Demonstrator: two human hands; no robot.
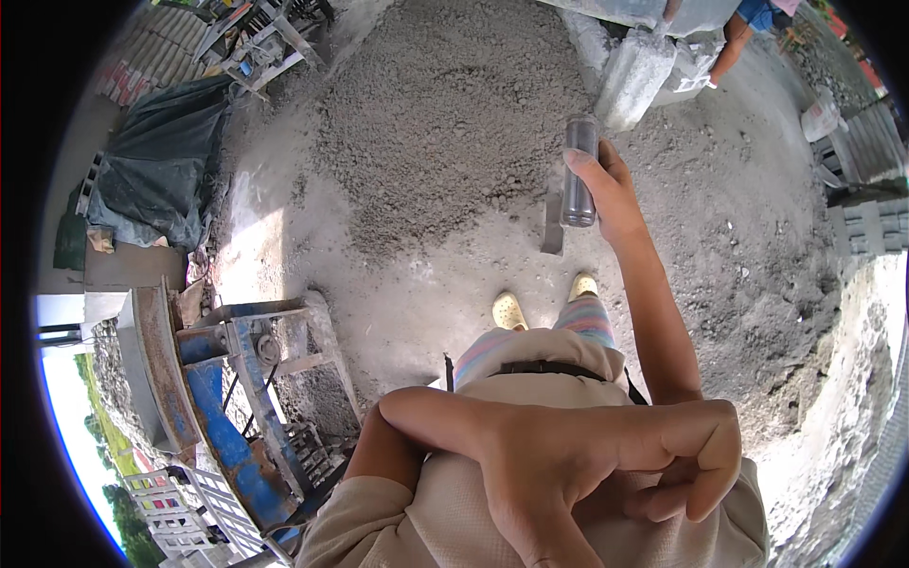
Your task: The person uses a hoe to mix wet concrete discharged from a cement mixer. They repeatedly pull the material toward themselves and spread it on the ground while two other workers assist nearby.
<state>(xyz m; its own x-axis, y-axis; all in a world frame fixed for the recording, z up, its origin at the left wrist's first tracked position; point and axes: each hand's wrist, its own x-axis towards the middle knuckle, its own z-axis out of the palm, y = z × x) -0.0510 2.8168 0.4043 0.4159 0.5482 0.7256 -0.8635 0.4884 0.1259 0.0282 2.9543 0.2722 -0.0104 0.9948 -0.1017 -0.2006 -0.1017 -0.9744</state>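
Observation:
My right hand [614,185] reaches out over the floor and is closed round a clear, smoky-looking cylindrical bottle [579,175], held upright in the picture with the thumb across its side. My left hand [587,464] is close in front of my chest and fills much of the lower view. Its fingers bend loosely, the thumb stands apart, and nothing shows in it. Beside the bottle's lower end a flat grey rectangular piece [552,225] shows against the floor; I cannot tell what it is.
A wide heap of grey gravelly material [436,123] spreads ahead. To the left stand a rusty blue metal machine [222,417] and a dark tarp [156,156]. Concrete-crusted blocks [636,76] and another person's arm [731,52] are at the upper right. My yellow clogs [508,310] are below.

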